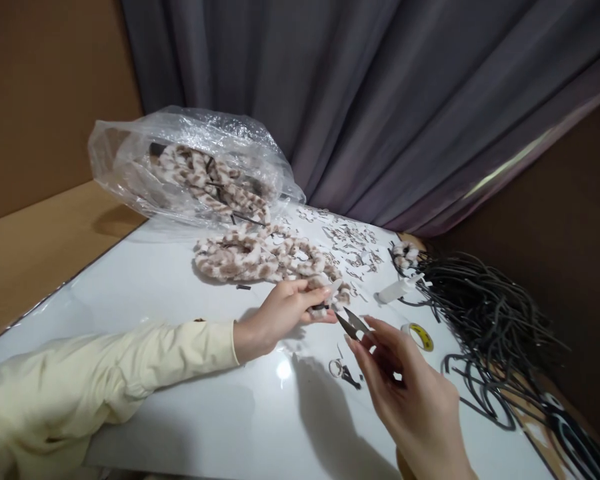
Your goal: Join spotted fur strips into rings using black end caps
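Observation:
My left hand [286, 308], reaching in from the left in a pale yellow sleeve, is closed on the end of a fluffy brown-and-white spotted strap [344, 293]. A short dark piece shows at its fingers. Thread snips [349, 327] are gripped in my right hand [413, 393]. Their blades are apart and point toward the held strap end; whether they touch it I cannot tell. Behind the left hand lies a pile of the same fluffy straps [235, 257]. A key ring with a dark clasp [344, 372] rests on the table below the snips.
A clear plastic bag [125, 150] of fluffy straps stands at the back left. Metal clasps [353, 240] are scattered at the back of the white table [205, 413]. To the right are a white bottle [394, 291], a yellow tape roll [422, 338] and black cords [485, 300].

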Available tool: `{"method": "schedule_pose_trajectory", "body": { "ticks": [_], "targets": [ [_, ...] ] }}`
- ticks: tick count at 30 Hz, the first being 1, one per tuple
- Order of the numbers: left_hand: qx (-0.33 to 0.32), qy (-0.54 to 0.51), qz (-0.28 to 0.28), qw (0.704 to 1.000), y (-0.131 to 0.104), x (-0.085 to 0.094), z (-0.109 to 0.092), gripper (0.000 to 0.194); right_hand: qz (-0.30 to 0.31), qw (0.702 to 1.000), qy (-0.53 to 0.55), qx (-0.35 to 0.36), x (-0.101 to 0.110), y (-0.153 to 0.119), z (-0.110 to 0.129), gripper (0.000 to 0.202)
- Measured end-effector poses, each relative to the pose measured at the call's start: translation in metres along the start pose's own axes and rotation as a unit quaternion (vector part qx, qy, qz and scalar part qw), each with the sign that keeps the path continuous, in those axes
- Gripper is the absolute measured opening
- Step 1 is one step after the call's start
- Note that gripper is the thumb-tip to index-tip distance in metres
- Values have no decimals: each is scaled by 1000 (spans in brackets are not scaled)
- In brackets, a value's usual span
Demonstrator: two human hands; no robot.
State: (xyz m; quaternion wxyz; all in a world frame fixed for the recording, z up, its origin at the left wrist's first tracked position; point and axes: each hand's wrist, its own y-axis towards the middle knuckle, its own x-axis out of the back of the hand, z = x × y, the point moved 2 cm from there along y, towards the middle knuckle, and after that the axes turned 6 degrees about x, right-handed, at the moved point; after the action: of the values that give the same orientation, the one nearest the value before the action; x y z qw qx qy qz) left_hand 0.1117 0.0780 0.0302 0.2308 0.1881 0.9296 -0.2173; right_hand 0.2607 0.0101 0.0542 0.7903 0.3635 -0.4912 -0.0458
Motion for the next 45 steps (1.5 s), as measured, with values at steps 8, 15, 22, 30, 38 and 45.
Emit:
{"method": "schedule_pose_trajectory", "body": {
  "ticks": [8, 15, 22, 30, 38, 45],
  "targets": [
    [-19, 4, 45, 999, 0, 0, 0, 27, -21, 992, 85, -88, 1, 4, -6, 15],
    [-7, 56, 110, 992, -2, 3, -5, 31, -12, 948, 227, -224, 11, -7, -31, 24],
    [-26, 154, 95, 983, -8, -1, -9, 30, 77, 943, 262, -190, 5, -11, -35, 25],
    [-43, 212, 80, 973, -13, -3, -8, 34, 90, 938, 289, -170, 0, -12, -36, 26],
    [-16, 196, 92, 976, -12, -2, -5, 33, 92, 937, 298, -160, 2, -11, -34, 25],
    [-5, 177, 93, 980, -12, -1, -3, 33, 86, 944, 282, -147, 4, -10, -33, 25]
  ]
}}
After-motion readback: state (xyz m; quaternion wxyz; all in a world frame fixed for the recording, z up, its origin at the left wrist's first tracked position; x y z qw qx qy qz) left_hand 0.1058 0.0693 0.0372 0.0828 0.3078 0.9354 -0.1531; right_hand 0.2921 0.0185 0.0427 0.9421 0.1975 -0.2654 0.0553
